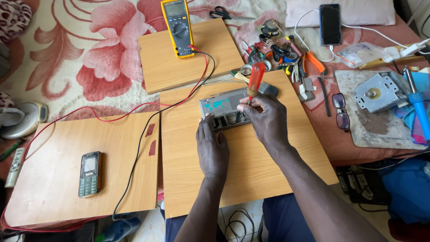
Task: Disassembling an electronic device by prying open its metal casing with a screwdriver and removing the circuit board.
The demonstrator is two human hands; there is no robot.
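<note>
The wooden board (251, 166) bears a small grey radio (224, 110) — likely light, stiff, with a fragile casing — pinned at its near edge under the flat, unclosed left hand (212, 148). Just right, the right hand (265, 118) is closed around a red-handled screwdriver (255, 79).

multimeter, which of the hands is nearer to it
Right. The right hand holds a screwdriver at the radio's far edge, closer to the multimeter; the left hand rests at the radio's near edge, farther back.
</note>
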